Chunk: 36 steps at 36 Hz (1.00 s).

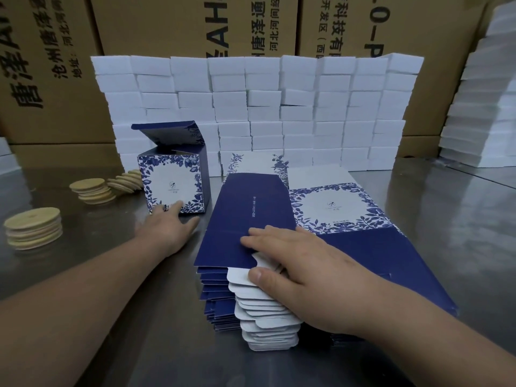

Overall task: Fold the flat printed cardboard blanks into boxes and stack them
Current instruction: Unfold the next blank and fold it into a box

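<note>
Touching the foot of the folded box (174,185) with the left hand (164,230), fingers straight — resting the right hand (298,277) flat on the stack of flat blanks (243,236) beside it, thumb on a tab (239,278).

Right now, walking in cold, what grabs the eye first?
A wall of white blocks runs along the back, in front of brown cartons. Nearer, at left centre, a blue-and-white box stands with its lid up, and the left hand touches its base. In the middle, the right hand rests on a tall stack of flat blanks.
</note>
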Motion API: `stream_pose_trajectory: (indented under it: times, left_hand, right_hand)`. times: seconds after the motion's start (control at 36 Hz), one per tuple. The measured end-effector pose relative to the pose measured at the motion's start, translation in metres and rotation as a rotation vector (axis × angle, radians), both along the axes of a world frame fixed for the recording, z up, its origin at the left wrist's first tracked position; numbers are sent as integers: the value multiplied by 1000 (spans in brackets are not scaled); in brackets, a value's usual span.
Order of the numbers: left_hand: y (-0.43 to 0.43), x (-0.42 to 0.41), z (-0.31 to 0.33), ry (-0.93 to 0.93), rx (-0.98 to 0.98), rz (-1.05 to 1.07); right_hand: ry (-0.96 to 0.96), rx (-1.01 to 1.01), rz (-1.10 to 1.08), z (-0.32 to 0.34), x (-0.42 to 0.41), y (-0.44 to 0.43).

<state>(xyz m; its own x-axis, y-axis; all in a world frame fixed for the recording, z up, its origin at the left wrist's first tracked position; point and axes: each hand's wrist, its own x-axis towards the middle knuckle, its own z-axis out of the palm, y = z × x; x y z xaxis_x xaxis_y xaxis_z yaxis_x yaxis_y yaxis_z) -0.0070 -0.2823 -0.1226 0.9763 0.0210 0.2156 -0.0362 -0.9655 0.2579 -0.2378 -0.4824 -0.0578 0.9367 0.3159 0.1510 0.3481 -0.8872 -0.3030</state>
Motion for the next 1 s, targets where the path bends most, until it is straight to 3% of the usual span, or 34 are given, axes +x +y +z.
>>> stream_pose_trajectory:
  times: [0.19, 0.36, 0.42, 0.53, 0.64, 0.69, 0.81, 0.89, 1.0]
  left_hand:
    - [-2, -1, 5, 133, 22, -198]
    - [-2, -24, 11, -257, -219, -151]
    - [-2, -34, 11, -247, -427, -124]
    - [-14, -48, 16, -67, -1231, -7]
    - [-20, -65, 25, 78, -1612, -38]
    - [-21, -78, 24, 108, -1622, -112]
    - [-30, -104, 23, 96, -1630, -272]
    - [-36, -115, 21, 130, -1573, -456]
    - [-36, -119, 17, 29, -1433, -549]
  right_hand:
    - [-22, -4, 11, 0, 0, -1]
    - [-78, -3, 20, 3, -3, -1]
    - [-160, 50, -21, 6, -5, -1]
    - [-445, 385, -227, 22, -3, -17]
    - [-715, 736, -451, 42, 3, -62]
    - [-668, 712, -575, 45, 7, -82]
    - [-344, 473, -718, 37, 18, -102]
    - [-236, 500, -732, 32, 22, -105]
    - [-214, 553, -707, 28, 26, -102]
